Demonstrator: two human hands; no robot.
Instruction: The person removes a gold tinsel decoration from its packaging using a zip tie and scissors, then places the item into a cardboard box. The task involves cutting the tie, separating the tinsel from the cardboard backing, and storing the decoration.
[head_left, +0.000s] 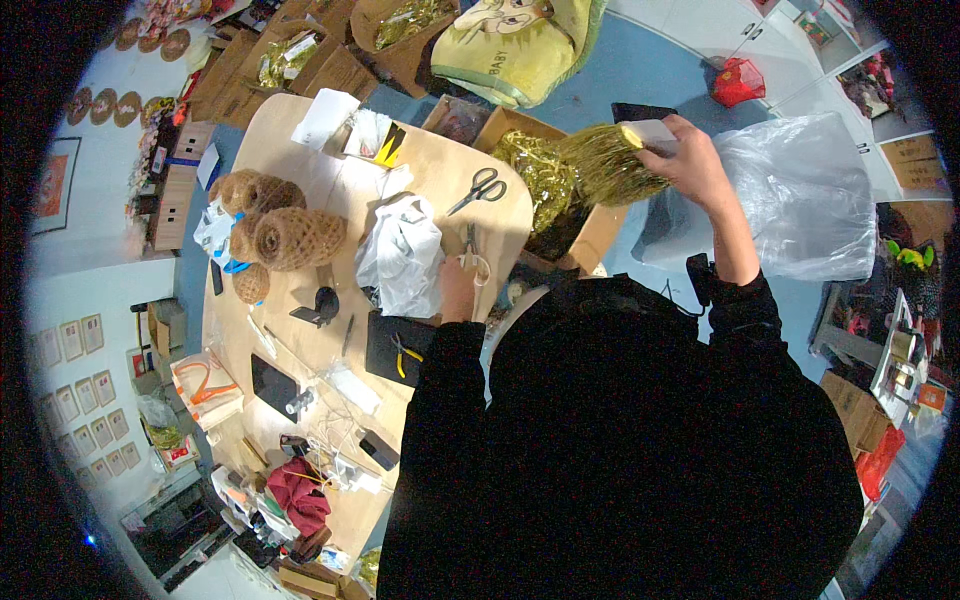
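Observation:
My right hand (686, 161) grips the pale wrapped end of a bundle of thin olive-gold strands (611, 165). The loose strands fan out to the left over an open cardboard box (600, 240). Glossy gold-green strands (536, 176) fill much of that box. On the table, my left hand (456, 289) lies between a crumpled white plastic bag (401, 255) and scissors with pale handles (472, 261). Its fingers are against or beside the handles; their grip is hidden. Farther forward lies a pair of dark-handled scissors (480, 190).
Brown woven cylindrical pieces (296, 238) sit on the table's (435, 161) left side. Yellow-handled pliers (405, 355) rest on a black mat (382, 337) near my left sleeve. A large clear plastic bag (802, 199) is at right. More strand-filled cartons (337, 75) stand beyond the table.

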